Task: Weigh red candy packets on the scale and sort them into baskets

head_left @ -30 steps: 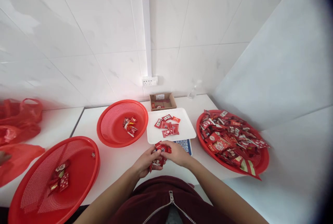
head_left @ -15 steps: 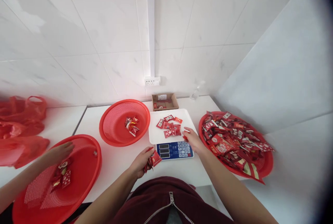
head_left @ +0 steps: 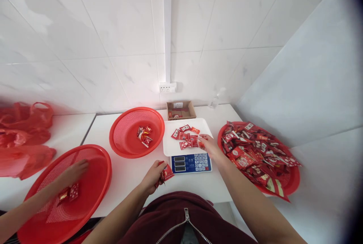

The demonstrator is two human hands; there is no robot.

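Note:
My left hand (head_left: 153,176) is closed around several red snack packets (head_left: 168,173), just in front of the scale's left edge. My right hand (head_left: 210,146) pinches a small red-and-white packet at the right side of the white scale pan (head_left: 170,146); the fingers partly hide it. Several red wrapped packets (head_left: 185,145), some with white dots or labels, lie on the pan beside those fingertips. Below the pan shows the blue keypad panel of the scale (head_left: 190,163).
A red basket heaped with packets (head_left: 255,153) stands right. A red basket (head_left: 113,142) with a few packets is left of the scale. Another person's hand (head_left: 75,172) reaches over a nearer red basket (head_left: 109,176). Behind are a cardboard box (head_left: 181,111), clear bottle (head_left: 214,102) and red bags (head_left: 31,130).
My right hand has moved slightly up and left, closer to the packets on the pan. My left hand stays nearly in place. The other person's hand has shifted right over its basket.

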